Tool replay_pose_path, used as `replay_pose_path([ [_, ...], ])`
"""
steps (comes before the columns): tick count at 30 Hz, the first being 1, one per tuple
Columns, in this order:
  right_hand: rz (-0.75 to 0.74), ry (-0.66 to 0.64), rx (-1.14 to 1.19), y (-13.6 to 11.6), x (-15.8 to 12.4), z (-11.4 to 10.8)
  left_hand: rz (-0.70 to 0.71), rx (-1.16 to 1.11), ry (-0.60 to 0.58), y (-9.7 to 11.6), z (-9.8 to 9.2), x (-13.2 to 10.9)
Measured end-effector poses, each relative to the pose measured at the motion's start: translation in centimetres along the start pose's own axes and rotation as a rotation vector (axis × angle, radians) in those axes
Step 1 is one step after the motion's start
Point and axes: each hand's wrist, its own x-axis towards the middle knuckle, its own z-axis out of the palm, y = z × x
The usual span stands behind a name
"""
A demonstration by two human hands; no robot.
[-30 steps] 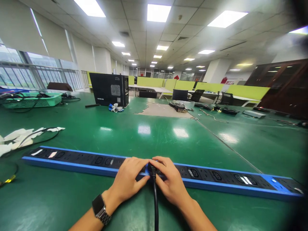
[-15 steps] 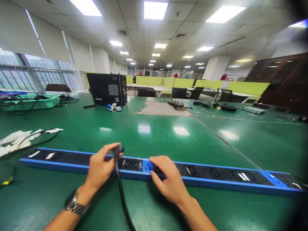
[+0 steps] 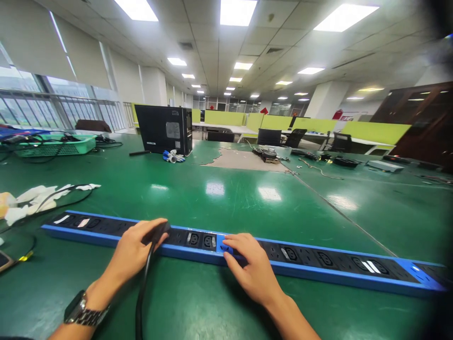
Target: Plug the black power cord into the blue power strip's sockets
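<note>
A long power strip [image 3: 201, 255] with a blue housing and black sockets lies across the table in front of me. My left hand [image 3: 130, 250] is closed around a black power plug [image 3: 161, 230], low over the left half of the strip. Fingers partly hide the plug, and I cannot tell whether its pins sit in a socket. Its thick black cord [image 3: 142, 293] hangs down toward the near edge of the view. Just right of the blue socket [image 3: 225, 244], my right hand [image 3: 253, 269] grips the strip, with the thumb at the near side and fingers over the top.
White crumpled cloth [image 3: 37, 196] and a thin black cable lie at the left, near a green basket [image 3: 76, 145] of cables. Farther back stand a black computer case [image 3: 159, 130] and gloves [image 3: 173, 156]. Loose parts [image 3: 267, 155] lie at the back right.
My left hand has moved left along the strip and lower, bringing the plug down to the sockets. The right hand stays at the same part of the strip. The view has shifted slightly.
</note>
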Motion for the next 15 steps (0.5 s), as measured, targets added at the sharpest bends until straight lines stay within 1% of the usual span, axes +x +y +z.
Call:
replay_pose_path([
  [2, 0.009, -0.004, 0.005, 0.0, 0.0, 0.0, 0.002, 0.001, 0.016, 0.1, 0.0, -0.1],
  [4, 0.015, -0.013, 0.008, -0.1, 0.0, 0.1, 0.038, 0.001, 0.02, 0.4, 0.3, -0.2],
  [8, 0.023, -0.017, 0.015, -0.1, -0.1, 0.2, 0.111, 0.037, -0.029, 1.2, 1.5, 0.0],
  [12, 0.029, -0.003, 0.01, -0.1, -0.1, 0.3, 0.149, 0.092, -0.057, 1.1, 2.0, -0.1],
  [15, 0.026, 0.007, 0.001, -0.5, -0.1, 0.3, 0.164, 0.07, -0.001, 1.0, 2.0, -0.5],
])
